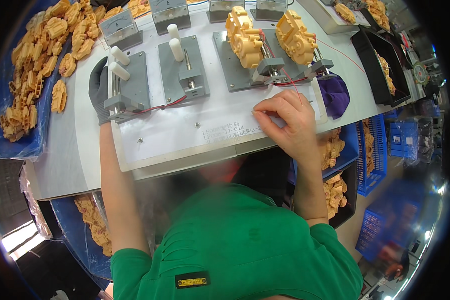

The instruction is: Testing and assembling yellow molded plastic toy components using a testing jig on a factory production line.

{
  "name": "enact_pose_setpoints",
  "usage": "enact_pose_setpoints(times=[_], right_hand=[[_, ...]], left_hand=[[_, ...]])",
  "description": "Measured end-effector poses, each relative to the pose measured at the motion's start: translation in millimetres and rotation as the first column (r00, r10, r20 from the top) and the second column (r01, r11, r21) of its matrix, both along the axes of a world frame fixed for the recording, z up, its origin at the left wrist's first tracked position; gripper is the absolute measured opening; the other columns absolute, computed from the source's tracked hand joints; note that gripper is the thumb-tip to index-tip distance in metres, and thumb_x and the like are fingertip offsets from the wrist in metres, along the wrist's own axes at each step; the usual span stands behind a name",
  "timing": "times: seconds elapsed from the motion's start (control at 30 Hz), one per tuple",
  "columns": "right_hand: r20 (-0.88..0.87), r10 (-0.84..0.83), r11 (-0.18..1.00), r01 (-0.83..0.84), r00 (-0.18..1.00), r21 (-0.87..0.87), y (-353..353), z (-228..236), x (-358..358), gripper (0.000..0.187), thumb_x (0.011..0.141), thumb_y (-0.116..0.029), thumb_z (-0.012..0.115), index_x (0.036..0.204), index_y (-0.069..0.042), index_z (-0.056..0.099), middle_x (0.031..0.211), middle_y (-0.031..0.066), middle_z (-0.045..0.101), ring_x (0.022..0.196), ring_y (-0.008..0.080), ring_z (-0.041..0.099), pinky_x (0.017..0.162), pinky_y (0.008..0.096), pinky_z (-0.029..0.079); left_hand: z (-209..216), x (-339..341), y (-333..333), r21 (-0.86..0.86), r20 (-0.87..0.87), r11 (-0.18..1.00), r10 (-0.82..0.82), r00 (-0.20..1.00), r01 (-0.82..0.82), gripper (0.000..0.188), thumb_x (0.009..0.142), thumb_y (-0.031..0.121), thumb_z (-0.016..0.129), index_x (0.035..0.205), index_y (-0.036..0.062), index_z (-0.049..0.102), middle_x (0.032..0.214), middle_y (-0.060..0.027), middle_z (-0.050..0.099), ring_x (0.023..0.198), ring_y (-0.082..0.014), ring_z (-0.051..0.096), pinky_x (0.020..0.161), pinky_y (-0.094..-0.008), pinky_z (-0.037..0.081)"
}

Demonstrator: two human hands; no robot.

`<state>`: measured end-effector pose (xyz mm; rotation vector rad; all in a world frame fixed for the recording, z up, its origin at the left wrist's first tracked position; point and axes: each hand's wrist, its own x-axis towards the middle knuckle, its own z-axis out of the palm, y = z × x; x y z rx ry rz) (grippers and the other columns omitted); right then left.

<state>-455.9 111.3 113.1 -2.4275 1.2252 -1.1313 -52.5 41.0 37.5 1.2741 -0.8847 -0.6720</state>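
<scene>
My left hand, in a dark grey glove, rests against the left edge of the leftmost grey test fixture; its fingers are mostly hidden. My bare right hand hovers over the white base board, thumb and forefinger pinched together. Whatever lies between those fingertips, if anything, is too small to make out. A thin red wire runs down to that hand from the right fixture. Two yellow plastic gear housings stand on the right-hand fixtures. White pegs rise from the two left fixtures.
Analogue panel meters line the back. Yellow housings heap in a blue-lined bin at left. A black tray and purple cloth are at right. Blue crates with more housings stand below the table's right edge.
</scene>
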Motion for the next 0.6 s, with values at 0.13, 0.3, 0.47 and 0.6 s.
enact_pose_setpoints(times=[0.13,0.3,0.47,0.6], right_hand=[[-0.005,0.006,1.000,-0.006,1.000,-0.012,-0.7,1.1,-0.3,0.011,0.073,-0.012,0.076,0.077,-0.012,0.066,0.074,0.0014,0.060,0.070,0.0224,0.058,0.064,0.0345,0.042],[0.001,-0.003,1.000,0.003,1.000,-0.018,-0.5,0.7,-0.9,0.011,0.072,-0.012,0.076,0.077,-0.012,0.066,0.074,0.0015,0.060,0.070,0.0225,0.058,0.064,0.0346,0.042],[-0.013,-0.002,1.000,0.002,1.000,-0.019,-0.7,0.6,0.6,0.011,0.073,-0.012,0.076,0.077,-0.012,0.066,0.074,0.0017,0.060,0.070,0.0225,0.059,0.064,0.0342,0.043],[0.005,0.017,0.999,-0.016,1.000,-0.045,-0.7,-2.7,-0.1,0.012,0.072,-0.006,0.075,0.078,-0.010,0.066,0.074,0.0010,0.060,0.068,0.0210,0.056,0.064,0.0318,0.043]], left_hand=[[-1.4,2.7,0.6,-0.012,0.022,1.000,-0.008,1.000,0.008,0.030,0.099,0.015,0.052,0.125,0.0016,0.058,0.115,-0.0089,0.064,0.096,-0.0136,0.062,0.083,-0.0268,0.053],[-2.6,1.4,-0.6,-0.022,0.037,1.000,-0.020,0.999,0.021,0.030,0.099,0.015,0.052,0.125,0.0016,0.058,0.114,-0.0085,0.064,0.096,-0.0131,0.062,0.082,-0.0266,0.053],[-3.2,2.2,-0.9,0.002,0.043,1.000,-0.001,0.999,0.001,0.030,0.099,0.016,0.052,0.125,0.0010,0.058,0.113,-0.0085,0.064,0.095,-0.0128,0.062,0.082,-0.0265,0.053],[-5.5,7.3,0.2,-0.010,0.048,1.000,0.010,0.999,-0.010,0.031,0.098,0.016,0.054,0.124,0.0004,0.059,0.112,-0.0090,0.065,0.094,-0.0124,0.062,0.081,-0.0256,0.052]])
